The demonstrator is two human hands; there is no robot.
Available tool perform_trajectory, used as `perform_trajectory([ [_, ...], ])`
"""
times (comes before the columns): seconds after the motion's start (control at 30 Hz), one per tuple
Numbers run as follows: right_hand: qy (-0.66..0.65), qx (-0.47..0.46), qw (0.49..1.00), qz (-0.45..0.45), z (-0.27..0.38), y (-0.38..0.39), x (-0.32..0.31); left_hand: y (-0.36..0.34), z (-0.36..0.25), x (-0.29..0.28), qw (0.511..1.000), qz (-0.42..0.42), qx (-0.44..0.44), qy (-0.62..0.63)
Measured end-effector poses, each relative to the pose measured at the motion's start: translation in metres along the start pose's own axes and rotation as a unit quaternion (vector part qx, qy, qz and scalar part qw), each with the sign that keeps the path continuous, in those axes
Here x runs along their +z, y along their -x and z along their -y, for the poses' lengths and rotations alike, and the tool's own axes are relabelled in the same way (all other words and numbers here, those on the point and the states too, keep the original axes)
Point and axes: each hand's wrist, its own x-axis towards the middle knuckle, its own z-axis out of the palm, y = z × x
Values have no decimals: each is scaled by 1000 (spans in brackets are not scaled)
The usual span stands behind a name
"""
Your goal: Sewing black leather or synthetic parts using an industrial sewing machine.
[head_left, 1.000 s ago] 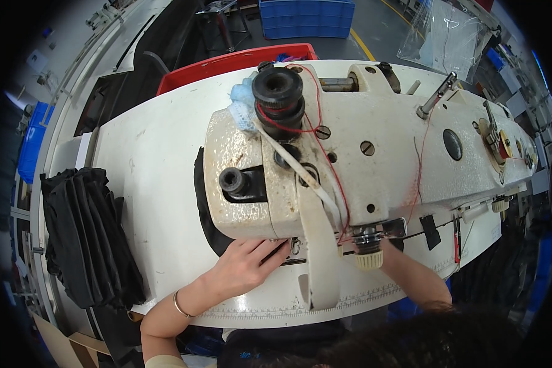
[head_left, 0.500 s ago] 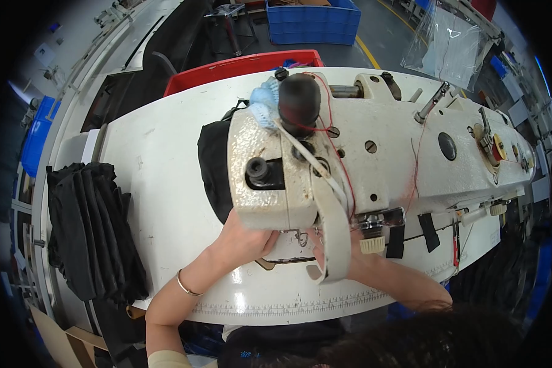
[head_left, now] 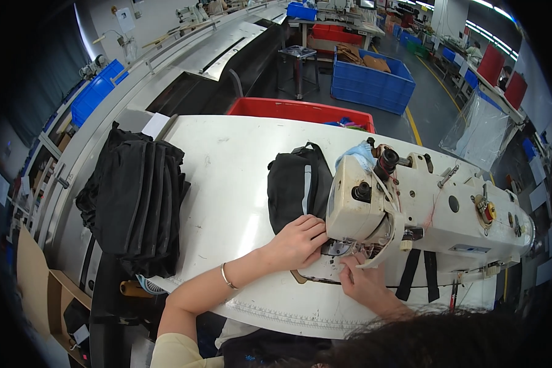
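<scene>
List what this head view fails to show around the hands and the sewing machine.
- Needle area: hidden by the cream sewing machine head.
- Left hand fingertips: tucked under the machine.
- Black fabric bag: right side behind the machine.
- Right hand: wrist covered by dark hair.

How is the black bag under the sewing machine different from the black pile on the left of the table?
The single black fabric bag lies flat by the white sewing machine, with the left hand pressing on its near edge; the stack of black fabric pieces is untouched. The bag shows a pale grey stripe; the stack looks all black. The stack is taller and wider. Both rest on the white table.
</scene>
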Motion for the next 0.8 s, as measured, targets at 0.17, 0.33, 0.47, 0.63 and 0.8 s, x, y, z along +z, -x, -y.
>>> perform_trajectory([
  [0.17, -197, 97, 975, 29, 5, -1, 1, 12, 1, 2, 997, -29, -42, -60],
  [0.33, -753, 505, 403, 123, 35, -14, -41, 9, -66, -89, 978, 101, -19, 184],
  [0.47, -685, 460, 511, 239, 95, -27, -22, 21, -132, -49, 941, 123, 149, 278],
  [0.63, -682, 392, 617, 38, 85, 54, -45, 33, -173, -54, 930, 146, 118, 317],
  [0.8, -551, 464, 685, -104, 86, 179, -196, 49, -144, -63, 956, 149, -73, 240],
])
